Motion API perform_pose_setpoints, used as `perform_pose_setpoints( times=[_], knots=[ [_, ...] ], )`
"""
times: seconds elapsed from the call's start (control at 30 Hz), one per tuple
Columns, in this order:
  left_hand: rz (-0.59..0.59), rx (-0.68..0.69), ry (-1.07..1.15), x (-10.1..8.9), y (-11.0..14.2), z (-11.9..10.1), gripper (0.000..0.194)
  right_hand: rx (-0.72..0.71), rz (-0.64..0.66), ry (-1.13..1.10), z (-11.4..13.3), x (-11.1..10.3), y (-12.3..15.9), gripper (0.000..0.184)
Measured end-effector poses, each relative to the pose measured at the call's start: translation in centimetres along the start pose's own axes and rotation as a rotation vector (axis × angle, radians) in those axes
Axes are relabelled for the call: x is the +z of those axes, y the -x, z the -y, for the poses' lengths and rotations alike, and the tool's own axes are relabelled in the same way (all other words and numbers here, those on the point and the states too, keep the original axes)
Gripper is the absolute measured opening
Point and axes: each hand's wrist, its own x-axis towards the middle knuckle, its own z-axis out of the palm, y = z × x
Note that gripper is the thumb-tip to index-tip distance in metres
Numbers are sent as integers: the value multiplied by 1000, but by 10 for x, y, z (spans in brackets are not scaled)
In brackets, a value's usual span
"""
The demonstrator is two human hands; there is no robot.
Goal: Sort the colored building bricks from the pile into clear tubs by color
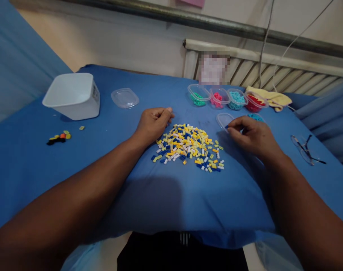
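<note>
A heap of small yellow, white, blue and orange bricks (pixel 188 145) lies on the blue cloth (pixel 166 195) between my hands. My left hand (pixel 153 122) rests at the heap's upper left edge with its fingers curled in; whether it holds anything is hidden. My right hand (pixel 252 135) sits right of the heap, pinching a small dark blue brick (pixel 226 127) at its fingertips. Just beyond those fingertips stands a small clear tub (pixel 224 119). A tub of light blue bricks (pixel 255 117) peeks out behind my right hand.
Clear tubs of green (pixel 199 97), pink (pixel 218 98), teal (pixel 237 98) and red bricks (pixel 255 102) line the back. A white bin (pixel 72 95) and a clear lid (pixel 125 98) stand back left. A few loose bricks (pixel 58 138) lie at left, glasses (pixel 306 149) at right, and a yellow cloth (pixel 273 98) beyond.
</note>
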Motion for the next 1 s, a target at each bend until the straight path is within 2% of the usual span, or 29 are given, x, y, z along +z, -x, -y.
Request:
perform_pose_setpoints(
  times=[0.1, 0.23, 0.43, 0.63, 0.77, 0.9, 0.93, 1.0],
  knots=[
    [-1, 5, -4, -1, 0, -1, 48, 135, -145, 115, -28, -2, -5, 21],
    [-4, 17, -9, -2, 1, -2, 48, 226, -128, 225, -50, -2, -8, 21],
    [-1, 7, -19, -3, 1, -4, 48, 217, -68, 328, -54, 1, -7, 26],
    [-1, 8, -14, -3, 0, -2, 48, 192, -33, 340, -55, 1, -6, 31],
    [2, 15, 3, -2, 0, 0, 49, 215, -71, 314, -51, -1, -8, 33],
    [-2, 13, 3, -2, 0, 0, 49, 107, -105, 153, -29, 0, -6, 32],
    [-1, 12, 1, -1, 0, 0, 49, 64, -58, 85, -21, 1, -5, 30],
    [-3, 11, -6, -1, 1, 0, 48, -19, 127, -67, -2, 3, -1, 26]
  ],
)
